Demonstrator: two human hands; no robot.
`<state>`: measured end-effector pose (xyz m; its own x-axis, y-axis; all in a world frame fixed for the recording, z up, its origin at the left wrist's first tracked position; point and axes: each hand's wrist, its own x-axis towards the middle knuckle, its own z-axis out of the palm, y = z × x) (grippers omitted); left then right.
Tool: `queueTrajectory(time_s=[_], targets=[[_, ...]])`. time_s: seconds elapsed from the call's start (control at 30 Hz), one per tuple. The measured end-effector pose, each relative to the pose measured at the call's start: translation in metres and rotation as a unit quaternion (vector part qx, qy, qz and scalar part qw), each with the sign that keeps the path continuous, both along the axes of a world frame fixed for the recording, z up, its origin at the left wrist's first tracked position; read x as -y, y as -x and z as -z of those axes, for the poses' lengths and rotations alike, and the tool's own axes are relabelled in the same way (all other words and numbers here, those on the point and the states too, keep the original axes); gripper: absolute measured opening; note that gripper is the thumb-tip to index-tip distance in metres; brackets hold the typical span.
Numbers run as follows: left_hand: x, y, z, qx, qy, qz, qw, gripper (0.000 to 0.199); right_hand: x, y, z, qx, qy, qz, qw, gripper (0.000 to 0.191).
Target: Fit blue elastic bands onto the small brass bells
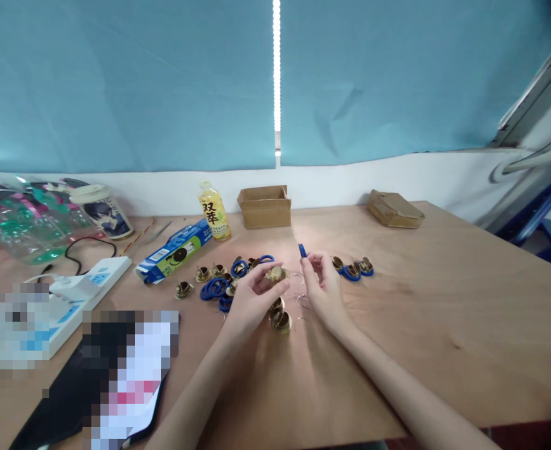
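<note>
Between the thumb and fingers of my left hand is a brass-coloured round metal part. My right hand pinches a blue ring, seen nearly edge-on. The two held pieces are apart. Below and left of my hands lie loose blue rings and more brass-coloured parts. Thin wire rings are scattered between my hands. Just beyond my right hand, several brass-coloured parts sit with blue rings around or against them.
A blue carton, a yellow-labelled bottle and an open cardboard box stand behind. A brown paper packet lies back right. At left are a power strip, a printed cup, plastic bottles and a blurred-out device.
</note>
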<state>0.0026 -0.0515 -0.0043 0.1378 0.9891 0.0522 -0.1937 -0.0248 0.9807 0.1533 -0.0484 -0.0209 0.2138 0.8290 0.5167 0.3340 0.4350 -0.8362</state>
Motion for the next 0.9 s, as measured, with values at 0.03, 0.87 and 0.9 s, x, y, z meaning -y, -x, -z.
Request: queueTrajectory(time_s=[0.03, 0.87, 0.9], targets=[[0.001, -0.001, 0.001, -0.016, -0.014, 0.005, 1.0, 0.045, 0.001, 0.0, 0.0, 0.009, -0.014, -0.002, 1.0, 0.009], [-0.001, -0.002, 0.01, -0.011, -0.025, 0.022, 0.999, 0.048, 0.015, -0.001, -0.01, 0.237, -0.107, -0.125, 0.957, 0.012], [0.0, -0.003, 0.008, -0.003, -0.021, 0.031, 0.999, 0.049, 0.013, -0.002, -0.008, 0.229, -0.113, -0.119, 0.959, 0.018]])
